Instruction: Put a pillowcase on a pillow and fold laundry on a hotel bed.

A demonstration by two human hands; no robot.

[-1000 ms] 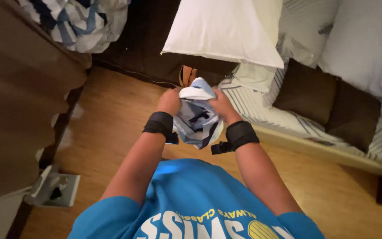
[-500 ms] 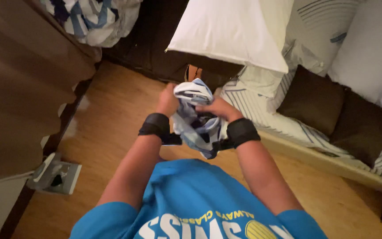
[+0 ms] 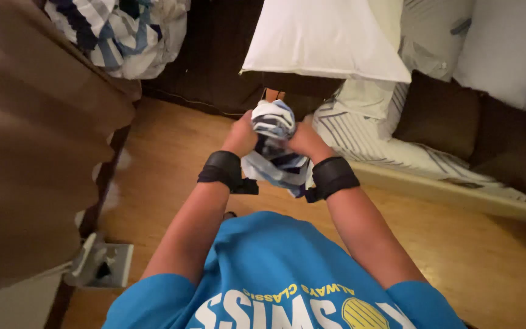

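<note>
Both hands are bunched around a crumpled white cloth with blue and navy stripes point(image 3: 275, 143), held in front of my chest above the wooden floor. My left hand point(image 3: 240, 135) grips its left side and my right hand point(image 3: 304, 139) grips its right side, fingers curled into the fabric. Each wrist wears a black band. A loose tail of the cloth hangs down between my wrists. My blue shirt fills the bottom of the view.
A bed with striped sheet point(image 3: 360, 137), white pillow point(image 3: 324, 39) and brown cushions point(image 3: 476, 125) lies to the right. A pile of striped white and blue laundry point(image 3: 123, 30) sits at top left. A brown curtain point(image 3: 25, 146) hangs on the left, a small white box point(image 3: 106, 265) below it.
My hands have gathered the cloth tighter and lifted it slightly, so the bundle is more compact. The view has shifted a little toward the bed.
</note>
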